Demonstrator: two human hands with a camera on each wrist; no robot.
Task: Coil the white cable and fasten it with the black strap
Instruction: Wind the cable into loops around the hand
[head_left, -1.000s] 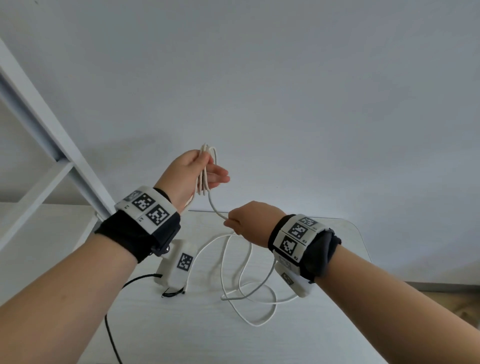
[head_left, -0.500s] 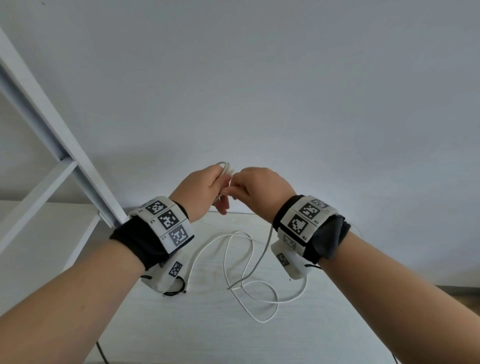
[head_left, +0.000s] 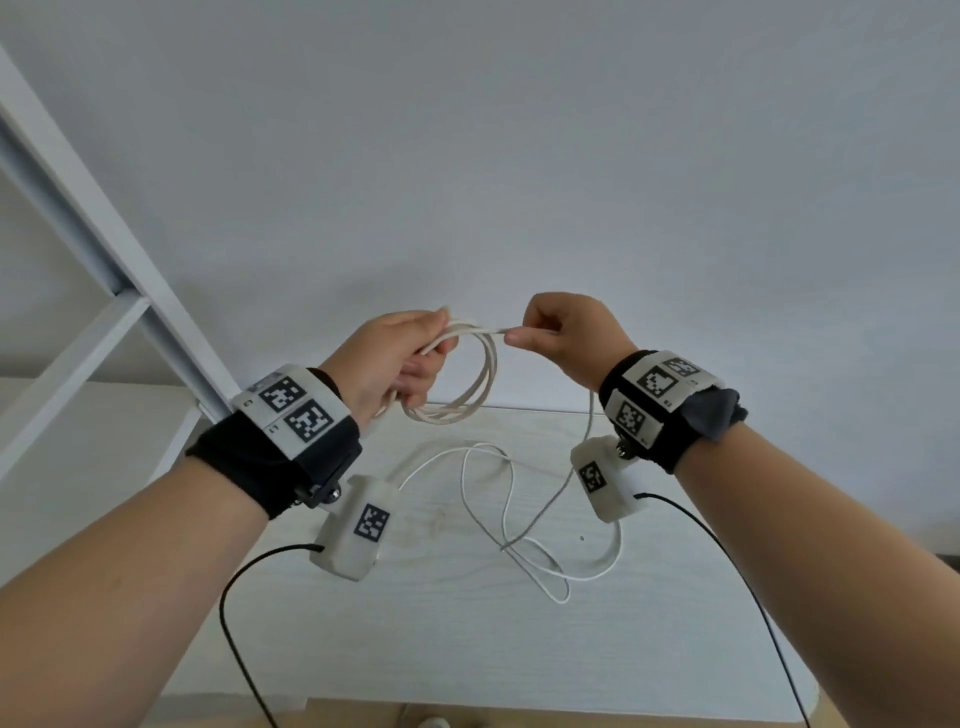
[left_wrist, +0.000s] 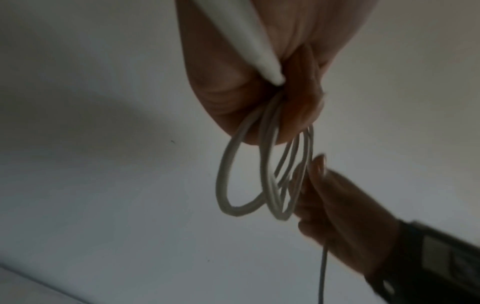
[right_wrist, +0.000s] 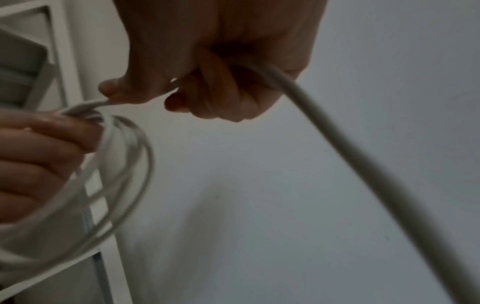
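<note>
Both hands raised above table (head_left: 649, 649): left hand (head_left: 387, 364) clamps white cable (head_left: 485, 384) coil, right hand (head_left: 569, 338) pinches its strand.

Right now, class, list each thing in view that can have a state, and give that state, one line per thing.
white cable: partly coiled; several loops held up, the rest loose on the table
left hand: grips the loops
right hand: pinches the strand next to the loops
black strap: not in view

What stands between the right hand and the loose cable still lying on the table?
Nothing visible does. The right hand already pinches the white cable, which runs down freely to loose loops on the table. The left hand holds the coil. No black strap is in view.
</note>
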